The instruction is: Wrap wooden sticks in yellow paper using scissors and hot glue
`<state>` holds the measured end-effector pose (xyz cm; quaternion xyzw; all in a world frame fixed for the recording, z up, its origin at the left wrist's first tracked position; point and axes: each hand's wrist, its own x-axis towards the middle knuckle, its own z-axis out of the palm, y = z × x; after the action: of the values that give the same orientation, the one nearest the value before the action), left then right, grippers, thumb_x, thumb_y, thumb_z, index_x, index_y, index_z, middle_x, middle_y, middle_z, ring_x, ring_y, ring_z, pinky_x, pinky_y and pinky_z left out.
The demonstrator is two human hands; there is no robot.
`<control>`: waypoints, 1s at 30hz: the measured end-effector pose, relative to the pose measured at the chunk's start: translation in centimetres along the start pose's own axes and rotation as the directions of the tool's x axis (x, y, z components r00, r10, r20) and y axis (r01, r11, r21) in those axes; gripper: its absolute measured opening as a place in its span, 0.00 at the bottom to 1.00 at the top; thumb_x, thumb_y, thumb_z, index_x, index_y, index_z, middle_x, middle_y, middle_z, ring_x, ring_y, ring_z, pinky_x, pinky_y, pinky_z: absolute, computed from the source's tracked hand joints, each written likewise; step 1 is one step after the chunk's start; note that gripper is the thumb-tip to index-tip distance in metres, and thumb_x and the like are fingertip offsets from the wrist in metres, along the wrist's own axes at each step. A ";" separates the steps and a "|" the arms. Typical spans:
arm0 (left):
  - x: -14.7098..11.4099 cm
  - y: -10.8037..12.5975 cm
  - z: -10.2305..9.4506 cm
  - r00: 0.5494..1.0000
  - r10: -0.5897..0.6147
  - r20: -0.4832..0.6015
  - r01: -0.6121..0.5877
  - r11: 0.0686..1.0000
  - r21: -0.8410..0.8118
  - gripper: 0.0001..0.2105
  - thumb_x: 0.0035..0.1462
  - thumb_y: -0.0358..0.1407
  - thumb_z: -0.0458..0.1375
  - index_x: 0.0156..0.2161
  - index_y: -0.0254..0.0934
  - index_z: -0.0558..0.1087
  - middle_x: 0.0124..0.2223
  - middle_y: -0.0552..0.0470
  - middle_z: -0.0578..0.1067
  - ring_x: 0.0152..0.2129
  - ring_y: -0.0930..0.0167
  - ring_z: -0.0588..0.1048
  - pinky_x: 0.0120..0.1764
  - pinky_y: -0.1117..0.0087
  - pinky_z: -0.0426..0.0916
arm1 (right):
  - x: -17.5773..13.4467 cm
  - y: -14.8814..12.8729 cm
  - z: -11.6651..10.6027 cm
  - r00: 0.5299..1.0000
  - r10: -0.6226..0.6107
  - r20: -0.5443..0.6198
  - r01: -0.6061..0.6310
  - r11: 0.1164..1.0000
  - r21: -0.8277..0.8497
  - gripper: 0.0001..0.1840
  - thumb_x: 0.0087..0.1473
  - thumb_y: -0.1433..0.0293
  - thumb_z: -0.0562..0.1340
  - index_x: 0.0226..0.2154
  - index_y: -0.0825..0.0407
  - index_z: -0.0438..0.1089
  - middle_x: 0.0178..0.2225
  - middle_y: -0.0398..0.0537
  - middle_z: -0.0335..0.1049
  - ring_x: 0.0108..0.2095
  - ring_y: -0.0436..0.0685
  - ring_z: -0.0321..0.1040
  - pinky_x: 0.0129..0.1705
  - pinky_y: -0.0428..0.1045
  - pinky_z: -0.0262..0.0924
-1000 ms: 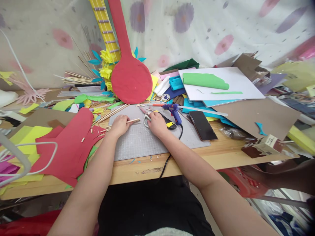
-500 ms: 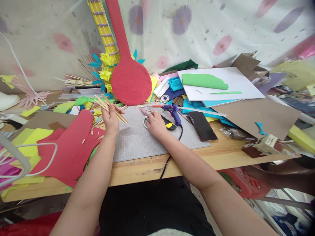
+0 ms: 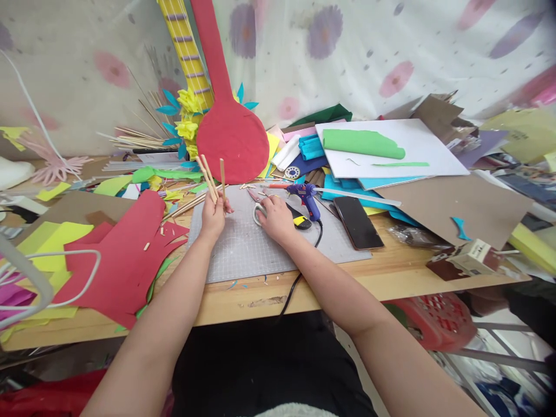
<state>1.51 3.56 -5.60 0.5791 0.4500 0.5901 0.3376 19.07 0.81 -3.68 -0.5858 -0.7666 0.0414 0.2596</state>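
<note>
Several thin wooden sticks [image 3: 207, 178] stand upright in my left hand [image 3: 214, 215], whose fingers are closed round them above the left side of the grey cutting mat [image 3: 243, 255]. My right hand [image 3: 278, 218] is closed over the grey-white handle of a pair of scissors [image 3: 257, 213] lying on the mat. The scissors' blades are partly hidden. Right beside that hand lie a black and yellow utility knife [image 3: 301, 222] and a blue hot glue gun [image 3: 307, 197] with a long clear glue stick in it.
A red banjo-shaped paper cutout [image 3: 233, 142] leans at the back beside a yellow stringed neck [image 3: 187, 52]. Red paper [image 3: 121, 260] covers the left. A phone [image 3: 358, 223] lies right of the mat, below a white board [image 3: 434, 145] with green paper [image 3: 362, 143]. A black cord [image 3: 293, 289] crosses the front edge.
My left hand has moved right and turned, so the sticks now point upward instead of lying slanted. My right hand has stayed on the scissors.
</note>
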 end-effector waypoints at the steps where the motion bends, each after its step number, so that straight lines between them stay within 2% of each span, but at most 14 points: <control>1: 0.0 0.0 0.0 0.999 0.001 -0.036 -0.001 1.000 0.001 0.09 0.57 0.43 0.46 0.38 0.41 0.58 0.25 0.58 0.64 0.15 0.77 0.63 0.21 0.74 0.63 | 0.0 -0.1 -0.1 1.000 -0.002 -0.019 0.003 0.999 0.044 0.16 0.55 0.66 0.52 0.43 0.54 0.66 0.46 0.54 0.64 0.50 0.59 0.57 0.50 0.51 0.53; 3: -0.3 0.0 0.2 1.000 -0.001 -0.020 0.003 0.997 0.080 0.10 0.59 0.44 0.43 0.39 0.41 0.59 0.25 0.57 0.63 0.14 0.78 0.61 0.19 0.75 0.59 | 0.0 -0.3 -0.3 0.998 -0.003 -0.061 0.012 0.988 0.152 0.16 0.57 0.65 0.50 0.43 0.53 0.66 0.45 0.52 0.66 0.51 0.56 0.58 0.51 0.51 0.52; 6: -1.0 0.2 0.9 0.986 0.018 0.163 -0.072 0.940 0.332 0.12 0.59 0.45 0.42 0.39 0.39 0.61 0.28 0.53 0.68 0.21 0.74 0.67 0.25 0.72 0.63 | 0.1 -0.7 -0.2 0.995 -0.001 -0.096 0.034 0.938 0.345 0.17 0.56 0.61 0.51 0.43 0.53 0.65 0.45 0.51 0.68 0.49 0.53 0.61 0.50 0.49 0.54; 8: -1.6 0.5 1.7 0.949 0.045 0.312 -0.187 0.877 0.443 0.13 0.59 0.44 0.43 0.42 0.38 0.61 0.35 0.48 0.71 0.30 0.69 0.71 0.33 0.68 0.65 | 0.2 -0.8 0.3 0.997 0.024 -0.068 0.013 0.863 0.504 0.20 0.55 0.59 0.53 0.44 0.54 0.65 0.44 0.51 0.68 0.46 0.52 0.64 0.47 0.48 0.57; 11: -2.3 1.1 3.0 0.886 0.042 0.462 -0.292 0.825 0.485 0.16 0.60 0.41 0.41 0.49 0.37 0.59 0.43 0.44 0.72 0.37 0.65 0.73 0.37 0.65 0.65 | 0.6 -0.7 1.2 0.990 0.135 0.032 -0.119 0.715 0.689 0.22 0.54 0.57 0.51 0.43 0.55 0.65 0.39 0.50 0.71 0.39 0.51 0.68 0.42 0.47 0.61; 15: -2.8 1.8 3.9 0.856 0.013 0.517 -0.340 0.768 0.543 0.17 0.60 0.39 0.42 0.51 0.35 0.59 0.46 0.41 0.71 0.38 0.63 0.73 0.37 0.64 0.66 | 1.0 -0.7 1.7 0.970 0.240 0.042 -0.193 0.649 0.736 0.22 0.56 0.57 0.46 0.33 0.55 0.69 0.34 0.50 0.72 0.40 0.53 0.68 0.41 0.48 0.61; 19: -2.8 2.4 3.6 0.862 0.102 0.497 -0.390 0.759 0.522 0.14 0.59 0.39 0.45 0.47 0.36 0.63 0.44 0.44 0.72 0.39 0.66 0.72 0.39 0.66 0.65 | 1.4 -1.0 1.0 0.925 0.373 0.066 -0.293 0.592 0.751 0.22 0.57 0.60 0.43 0.30 0.53 0.67 0.30 0.50 0.71 0.39 0.54 0.68 0.39 0.49 0.62; 21: -2.4 2.2 2.8 0.894 0.148 0.423 -0.366 0.785 0.499 0.12 0.58 0.39 0.46 0.44 0.37 0.65 0.39 0.47 0.72 0.35 0.69 0.72 0.39 0.67 0.65 | 1.5 -1.0 0.1 0.881 0.465 0.080 -0.327 0.479 0.815 0.20 0.57 0.61 0.42 0.28 0.52 0.63 0.26 0.49 0.68 0.33 0.53 0.68 0.35 0.49 0.63; 22: -1.9 1.9 2.1 0.924 0.170 0.343 -0.332 0.802 0.496 0.11 0.58 0.39 0.47 0.43 0.37 0.65 0.38 0.48 0.72 0.33 0.70 0.71 0.39 0.68 0.65 | 1.5 -0.9 -0.4 0.863 0.498 0.083 -0.317 0.406 0.857 0.18 0.57 0.61 0.42 0.27 0.51 0.60 0.23 0.46 0.66 0.30 0.52 0.68 0.32 0.48 0.63; 24: -0.8 1.0 0.4 0.976 0.189 0.109 -0.218 0.844 0.490 0.10 0.56 0.37 0.49 0.42 0.37 0.64 0.36 0.48 0.71 0.32 0.71 0.70 0.38 0.69 0.65 | 1.4 -0.7 -1.2 0.849 0.518 0.105 -0.276 0.266 0.924 0.13 0.55 0.62 0.44 0.24 0.49 0.54 0.18 0.40 0.57 0.21 0.49 0.62 0.25 0.45 0.60; 25: 0.0 0.4 -0.6 0.983 0.181 -0.044 -0.139 0.869 0.476 0.10 0.55 0.35 0.50 0.42 0.37 0.63 0.37 0.48 0.70 0.32 0.71 0.70 0.38 0.69 0.66 | 1.3 -0.6 -1.6 0.856 0.499 0.135 -0.272 0.214 0.938 0.12 0.54 0.63 0.45 0.23 0.49 0.51 0.16 0.37 0.51 0.17 0.48 0.57 0.22 0.44 0.57; 26: 0.7 -0.2 -1.6 0.965 0.169 -0.200 -0.062 0.890 0.451 0.09 0.54 0.34 0.50 0.41 0.36 0.63 0.37 0.48 0.70 0.32 0.71 0.70 0.38 0.69 0.66 | 1.1 -0.6 -1.8 0.867 0.465 0.177 -0.286 0.176 0.942 0.12 0.53 0.63 0.47 0.22 0.49 0.49 0.14 0.34 0.45 0.14 0.46 0.50 0.18 0.42 0.53; 28: 2.3 -1.2 -3.4 0.900 0.130 -0.415 0.052 0.916 0.399 0.09 0.52 0.31 0.50 0.40 0.36 0.62 0.36 0.48 0.69 0.33 0.71 0.71 0.39 0.68 0.66 | 0.9 -0.5 -1.9 0.880 0.383 0.280 -0.350 0.124 0.929 0.13 0.51 0.63 0.50 0.20 0.49 0.47 0.14 0.32 0.39 0.12 0.44 0.40 0.13 0.40 0.41; 30: 3.9 -1.6 -4.7 0.860 0.042 -0.509 0.146 0.935 0.323 0.10 0.51 0.30 0.52 0.40 0.36 0.61 0.37 0.48 0.69 0.33 0.71 0.71 0.38 0.69 0.67 | 0.9 -0.4 -1.7 0.870 0.341 0.355 -0.399 0.064 0.915 0.13 0.49 0.65 0.52 0.20 0.49 0.47 0.13 0.31 0.37 0.11 0.43 0.36 0.12 0.40 0.34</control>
<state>-3.77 7.13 -5.25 0.4411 0.6365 0.6222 0.1145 19.32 1.07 -1.75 -0.4555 -0.3899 0.5965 0.5335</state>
